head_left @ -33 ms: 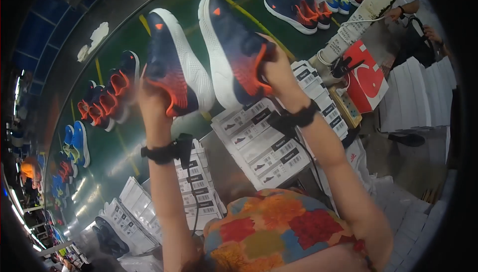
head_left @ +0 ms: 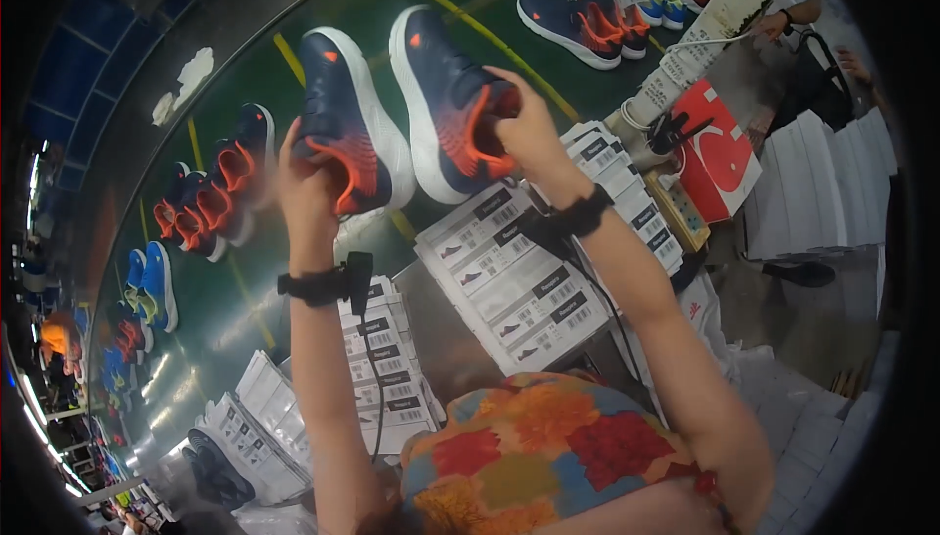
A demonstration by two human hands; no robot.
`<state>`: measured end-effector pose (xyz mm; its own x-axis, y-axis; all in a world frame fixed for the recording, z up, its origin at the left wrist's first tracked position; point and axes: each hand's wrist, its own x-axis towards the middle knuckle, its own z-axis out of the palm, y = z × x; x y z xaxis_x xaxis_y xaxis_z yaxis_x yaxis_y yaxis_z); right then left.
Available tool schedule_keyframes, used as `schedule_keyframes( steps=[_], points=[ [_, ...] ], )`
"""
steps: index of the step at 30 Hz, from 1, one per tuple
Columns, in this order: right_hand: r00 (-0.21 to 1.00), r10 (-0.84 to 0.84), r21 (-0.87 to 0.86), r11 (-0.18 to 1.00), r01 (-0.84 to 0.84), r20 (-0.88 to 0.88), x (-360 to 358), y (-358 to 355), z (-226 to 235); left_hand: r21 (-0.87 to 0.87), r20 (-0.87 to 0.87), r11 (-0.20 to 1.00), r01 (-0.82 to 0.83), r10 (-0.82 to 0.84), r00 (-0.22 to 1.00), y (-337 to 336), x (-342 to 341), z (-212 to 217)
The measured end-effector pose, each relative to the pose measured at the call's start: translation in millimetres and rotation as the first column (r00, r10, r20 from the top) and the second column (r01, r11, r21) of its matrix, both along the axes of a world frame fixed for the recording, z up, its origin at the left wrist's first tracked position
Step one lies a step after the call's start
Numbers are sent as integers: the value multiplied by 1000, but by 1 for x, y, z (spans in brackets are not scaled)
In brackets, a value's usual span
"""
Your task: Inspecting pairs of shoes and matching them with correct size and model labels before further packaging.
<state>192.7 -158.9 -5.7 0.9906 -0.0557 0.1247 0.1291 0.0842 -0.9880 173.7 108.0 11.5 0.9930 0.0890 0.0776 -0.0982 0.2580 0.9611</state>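
Two navy sneakers with orange-red heels and collars and white soles are held up side by side, toes pointing away, soles facing each other. My left hand [head_left: 311, 183] grips the left sneaker [head_left: 338, 109] at its heel, with the thumb along its outer side. Around the heel opening of the right sneaker [head_left: 436, 94] my right hand [head_left: 534, 134] is closed, some fingers inside the collar. The sneakers' lower sides nearly touch near the heels. Below them lies a stack of flat white boxes with printed labels [head_left: 509, 271].
More navy-orange sneakers [head_left: 215, 192] stand on the green table [head_left: 245, 271] at left, with blue ones [head_left: 152, 285] nearer. Another navy pair [head_left: 578, 26] sits far right. A red box [head_left: 720, 148], white cartons [head_left: 818, 183] and another person's hand [head_left: 778, 26] are at right.
Both sneakers have come slightly toward me and turned, so their collars and openings show more. My hands still hold them.
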Motion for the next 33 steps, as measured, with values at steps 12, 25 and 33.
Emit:
schedule_keyframes(
  steps=[12,25,33],
  points=[
    [942,334,-874,464,-148,18,-154,39,-29,953,141,302,19,-498,855,-37,-86,-25],
    [948,318,-885,442,-147,1,-147,47,-56,911,-117,290,292,-497,860,-46,-108,-56],
    [888,-423,-90,906,413,-179,-140,-92,0,979,-99,100,176,-520,848,-48,-108,-70]
  ],
)
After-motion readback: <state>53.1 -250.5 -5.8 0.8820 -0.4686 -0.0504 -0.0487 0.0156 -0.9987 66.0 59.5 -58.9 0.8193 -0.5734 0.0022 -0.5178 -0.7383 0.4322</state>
